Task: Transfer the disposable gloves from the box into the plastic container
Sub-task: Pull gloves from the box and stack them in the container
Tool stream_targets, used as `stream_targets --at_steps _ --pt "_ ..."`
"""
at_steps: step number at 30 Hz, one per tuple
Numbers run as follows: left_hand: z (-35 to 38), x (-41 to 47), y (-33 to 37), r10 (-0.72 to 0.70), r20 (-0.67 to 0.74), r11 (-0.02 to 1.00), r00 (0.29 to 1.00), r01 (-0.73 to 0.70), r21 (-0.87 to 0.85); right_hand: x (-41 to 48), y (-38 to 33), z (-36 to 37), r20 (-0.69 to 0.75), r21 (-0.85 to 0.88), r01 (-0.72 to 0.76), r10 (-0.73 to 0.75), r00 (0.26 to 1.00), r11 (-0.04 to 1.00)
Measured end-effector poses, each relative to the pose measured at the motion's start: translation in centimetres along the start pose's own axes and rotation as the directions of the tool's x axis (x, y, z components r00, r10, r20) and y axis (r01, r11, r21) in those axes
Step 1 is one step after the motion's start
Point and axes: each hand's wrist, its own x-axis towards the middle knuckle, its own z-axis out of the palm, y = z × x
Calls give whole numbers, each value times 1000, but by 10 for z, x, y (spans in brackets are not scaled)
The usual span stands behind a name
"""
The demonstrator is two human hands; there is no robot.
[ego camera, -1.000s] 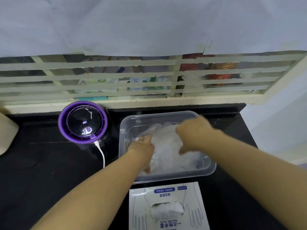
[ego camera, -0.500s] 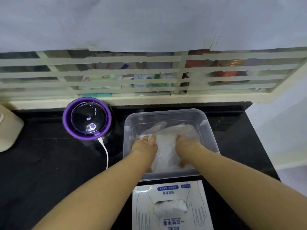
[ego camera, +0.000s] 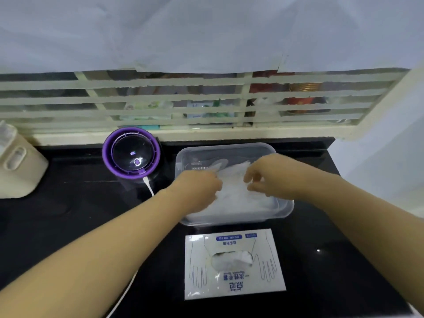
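both hands are over the plastic container (ego camera: 229, 148), which sits on the black counter (ego camera: 68, 214) just beyond the box (ego camera: 234, 281), close enough that each pull from the box is only a short carry. the gloves (ego camera: 241, 198) already moved lie in it as a loose, cloudy heap that rises near the rim, which is likely why both hands are there: thin film like this springs up and needs tucking to stay inside. the left hand (ego camera: 199, 189) reaches in from the near left corner with its back turned up and its fingers down against the heap; the tips are hidden and blurred, so i cannot tell whether it pinches any film or only presses. the right hand (ego camera: 268, 177) hovers over the middle with fingers and thumb curled loosely toward the heap (it may have a fold of film between them, but the film is too clear to say). more gloves show white in the box's oval opening (ego camera: 231, 260), so the job looks part done. a purple round device (ego camera: 131, 156) with a white cable (ego camera: 148, 187) stands just left of the container, near enough for a trailing glove to snag.
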Motion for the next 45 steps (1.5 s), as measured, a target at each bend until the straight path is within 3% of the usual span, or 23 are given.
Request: stream_targets --at_steps 1,3,5,10,13,16,20,29,34,40,45 --pt "-1 -12 2 21 -101 996 995 -29 -79 -11 -5 2 -25 44 41 -40 999 998" --pt "3 -39 8 103 -334 968 937 -171 -181 -30 -14 18 78 118 117 -127 989 986" --pt "12 -64 15 167 -423 932 891 -282 -226 -41 -19 50 216 139 157 -185 959 978" --pt "66 -90 34 282 -127 935 951 -302 -185 -40 -11 134 173 -89 233 -216 961 968" --pt "91 -89 40 280 -52 952 959 -284 -116 -37 -7 151 122 -184 297 -278 953 937" --pt "101 -85 41 254 -22 965 967 -255 -57 -28 -8 154 69 -203 299 -291 954 932" --pt "103 -81 42 223 51 972 973 -218 -91 -25 -4 157 13 -98 298 -298 954 949" --pt "110 -80 39 188 -46 971 981 -193 -145 -23 -13 156 -132 -54 303 -308 942 951" --pt "102 -80 39 196 -37 969 980 -200 -148 -38 -18 140 -122 -58 370 -374 919 927" --pt "102 -78 42 183 19 970 983 -177 -167 -41 -15 152 -149 71 229 -217 965 971" --pt "107 -78 44 155 7 976 988 -152 -154 -33 -38 144 -238 65 259 -237 942 964"
